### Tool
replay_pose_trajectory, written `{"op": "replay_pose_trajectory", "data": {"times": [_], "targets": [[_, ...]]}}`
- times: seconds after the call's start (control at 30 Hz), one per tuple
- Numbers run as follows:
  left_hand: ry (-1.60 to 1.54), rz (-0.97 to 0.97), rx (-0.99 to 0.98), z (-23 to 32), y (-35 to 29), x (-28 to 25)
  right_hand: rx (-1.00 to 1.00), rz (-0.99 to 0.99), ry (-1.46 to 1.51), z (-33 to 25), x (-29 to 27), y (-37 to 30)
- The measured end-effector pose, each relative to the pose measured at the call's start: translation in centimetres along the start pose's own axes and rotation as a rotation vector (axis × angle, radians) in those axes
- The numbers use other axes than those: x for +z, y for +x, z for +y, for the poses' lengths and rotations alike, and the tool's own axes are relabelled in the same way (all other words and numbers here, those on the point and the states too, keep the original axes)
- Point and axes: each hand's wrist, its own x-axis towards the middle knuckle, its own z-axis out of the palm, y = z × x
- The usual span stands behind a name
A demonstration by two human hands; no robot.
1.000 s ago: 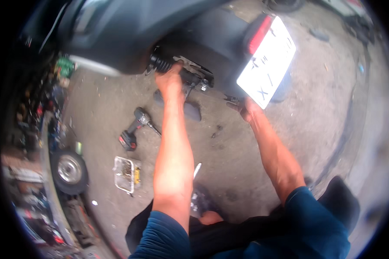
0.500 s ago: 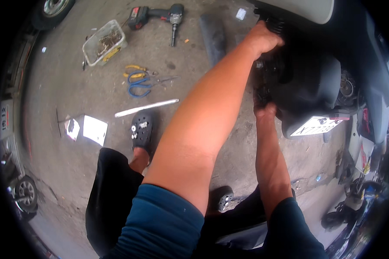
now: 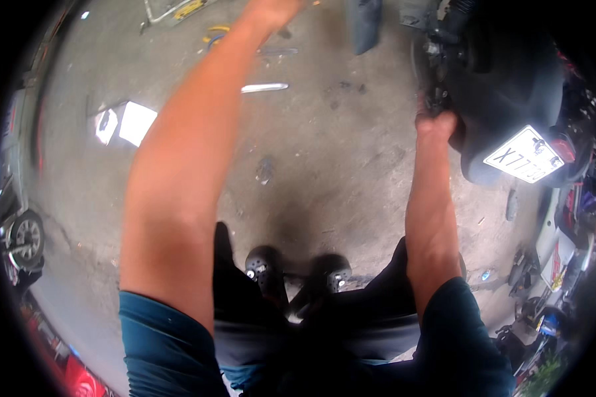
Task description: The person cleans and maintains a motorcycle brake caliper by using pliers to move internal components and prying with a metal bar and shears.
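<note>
My left hand (image 3: 271, 12) reaches over the floor near the top edge, away from the scooter. It is smeared by motion and partly cut off, so its fingers do not show clearly. On the right, my right hand (image 3: 436, 123) is closed around a dark part (image 3: 438, 99) on the underside of a dark scooter (image 3: 510, 86). Fingers and thumb lie on either side of that part, whose kind I cannot make out. Close to my left forearm, yellow-and-blue-handled tools (image 3: 216, 36) are partly hidden. A white plate (image 3: 528, 155) hangs from the scooter's rear.
A plastic tub (image 3: 153, 18) stands at the top left edge. On the floor lie a pale strip (image 3: 265, 87), white sheets (image 3: 138, 123) and a dark flat piece (image 3: 364, 25). Parts and vehicles line the right side; a wheel (image 3: 28, 238) stands at the left.
My left hand has left the scooter's spring and swung left over the floor. My right hand stays at the scooter. My left foot has come back beside the right, and the view has shifted.
</note>
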Motion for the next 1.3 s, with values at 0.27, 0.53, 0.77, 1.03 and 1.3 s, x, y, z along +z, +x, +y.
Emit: {"op": "replay_pose_trajectory", "data": {"times": [0.27,0.53,0.77,1.03,1.3], "targets": [[0.612,-1.006,-0.070,-12.1,-9.1,2.4,0.027,-0.034,-0.032,0.2,2.7,-4.4],[0.836,-1.028,-0.061,-8.0,-10.2,4.5,0.051,-0.014,-0.045,0.0,1.9,-2.5],[0.807,-1.000,-0.140,-7.1,-10.5,3.4,0.035,-0.200,0.043,1.6,-1.4,-1.2],[0.825,-0.732,-0.101,-9.0,-12.6,4.6,0.136,-0.235,0.098,1.9,-3.5,-1.1],[-0.173,-0.397,-0.111,-3.7,-14.9,12.4,0.076,-0.348,-0.015,1.9,-4.8,-0.2]]}}
